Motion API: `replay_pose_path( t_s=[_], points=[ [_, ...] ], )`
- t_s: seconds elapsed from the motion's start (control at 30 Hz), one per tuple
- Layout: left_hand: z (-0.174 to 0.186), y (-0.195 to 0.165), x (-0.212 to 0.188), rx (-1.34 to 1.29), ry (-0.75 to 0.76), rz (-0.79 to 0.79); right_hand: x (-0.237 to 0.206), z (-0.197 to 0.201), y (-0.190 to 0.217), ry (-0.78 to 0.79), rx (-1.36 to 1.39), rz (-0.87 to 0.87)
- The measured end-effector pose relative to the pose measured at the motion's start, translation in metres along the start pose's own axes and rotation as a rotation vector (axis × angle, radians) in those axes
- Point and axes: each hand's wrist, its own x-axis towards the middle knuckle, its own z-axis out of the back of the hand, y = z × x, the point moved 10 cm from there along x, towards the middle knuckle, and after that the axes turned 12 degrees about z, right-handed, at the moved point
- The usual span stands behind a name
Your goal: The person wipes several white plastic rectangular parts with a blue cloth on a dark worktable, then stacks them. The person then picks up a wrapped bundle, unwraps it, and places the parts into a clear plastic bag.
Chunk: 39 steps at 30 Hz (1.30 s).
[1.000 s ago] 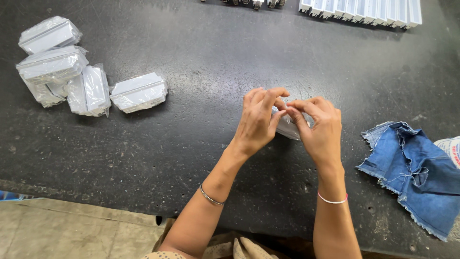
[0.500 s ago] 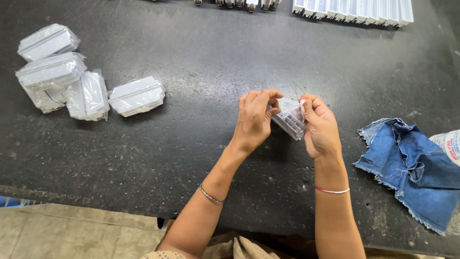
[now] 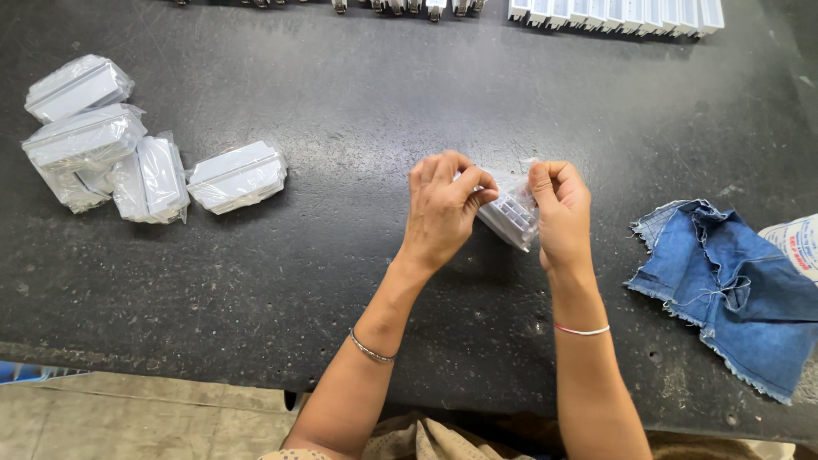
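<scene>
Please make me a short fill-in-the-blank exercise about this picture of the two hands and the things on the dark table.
1. Both hands hold one small white part wrapped in clear ____.
2. The wrapped packs lie on the table to the ____ of the left hand.
3. The cloth beside the right hand is ____ in colour.
4. The number of wrapped packs in that group is ____.

Missing words: plastic; left; blue; four

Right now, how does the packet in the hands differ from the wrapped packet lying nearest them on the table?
The held packet is gripped by the left hand and right hand, tilted, its ribbed face showing. The lone wrapped packet lies flat, untouched, smooth side up. Both are white parts in clear plastic.
</scene>
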Motion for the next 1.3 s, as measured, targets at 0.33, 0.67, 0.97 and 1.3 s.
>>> replay_pose_path(
  t_s=[0.33, 0.67, 0.97, 1.3],
  points=[
    [-0.009, 0.021, -0.002, -0.04, 0.003, 0.154, -0.005, -0.027, 0.081, 0.132, -0.58, 0.363],
    [-0.021, 0.041, 0.0, -0.362, 0.106, 0.215, -0.01, -0.05, 0.074, 0.269, -0.618, 0.289],
    [-0.018, 0.063, 0.006, -0.433, 0.241, 0.42, -0.018, -0.045, 0.102, 0.11, -0.663, 0.495],
    [-0.019, 0.068, 0.002, -0.255, 0.291, 0.535, -0.012, -0.041, 0.083, 0.103, -0.571, 0.354]
  ],
)
